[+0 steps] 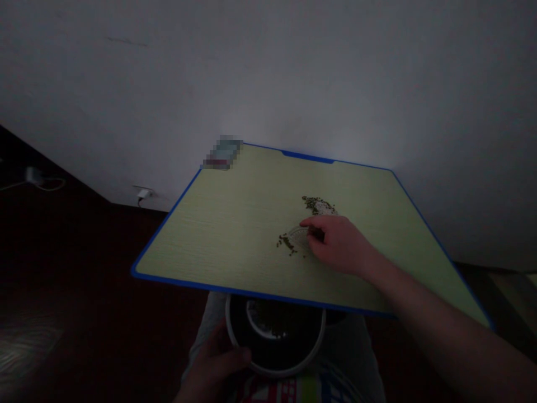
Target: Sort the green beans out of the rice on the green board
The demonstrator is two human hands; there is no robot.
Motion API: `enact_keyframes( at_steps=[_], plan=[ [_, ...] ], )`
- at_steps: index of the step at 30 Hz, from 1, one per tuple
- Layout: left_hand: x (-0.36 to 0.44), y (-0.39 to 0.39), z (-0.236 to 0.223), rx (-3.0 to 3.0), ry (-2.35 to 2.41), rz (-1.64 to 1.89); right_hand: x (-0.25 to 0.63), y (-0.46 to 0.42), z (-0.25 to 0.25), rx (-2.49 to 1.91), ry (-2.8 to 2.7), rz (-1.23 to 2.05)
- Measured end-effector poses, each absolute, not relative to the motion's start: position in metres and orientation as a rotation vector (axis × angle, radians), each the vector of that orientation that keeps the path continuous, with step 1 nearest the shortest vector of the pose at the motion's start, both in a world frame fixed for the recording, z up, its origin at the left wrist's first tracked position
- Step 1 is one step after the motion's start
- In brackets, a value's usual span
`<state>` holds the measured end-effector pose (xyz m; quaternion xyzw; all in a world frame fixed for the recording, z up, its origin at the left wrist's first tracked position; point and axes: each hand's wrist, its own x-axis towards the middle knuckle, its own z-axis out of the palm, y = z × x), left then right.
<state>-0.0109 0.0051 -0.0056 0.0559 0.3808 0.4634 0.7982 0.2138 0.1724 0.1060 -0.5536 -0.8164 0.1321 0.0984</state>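
My right hand reaches over the table and pinches a clear, curved protractor with fine markings along its edge. Small green mung beans lie scattered against the left side of the protractor. Just beyond my fingers is a small pile of white grains mixed with more green beans. Below the table's front edge, my left hand grips the left rim of a dark bowl with a white rim. Green beans are dimly visible inside the bowl, partly hidden by the tabletop.
The pale yellow folding table has a blue edge and stands against a grey wall. A pixelated object sits at its far left corner. A plug is in the wall at left. My legs are under the table.
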Motion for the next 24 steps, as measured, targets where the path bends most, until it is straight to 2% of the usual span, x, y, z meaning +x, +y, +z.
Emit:
enact_keyframes(
  at_steps=[24],
  plan=[
    [-0.0122,0.0037,-0.0100,0.098,0.831,1.017,0.2078,0.1724,0.1053,-1.536,-2.452,0.405]
  ],
)
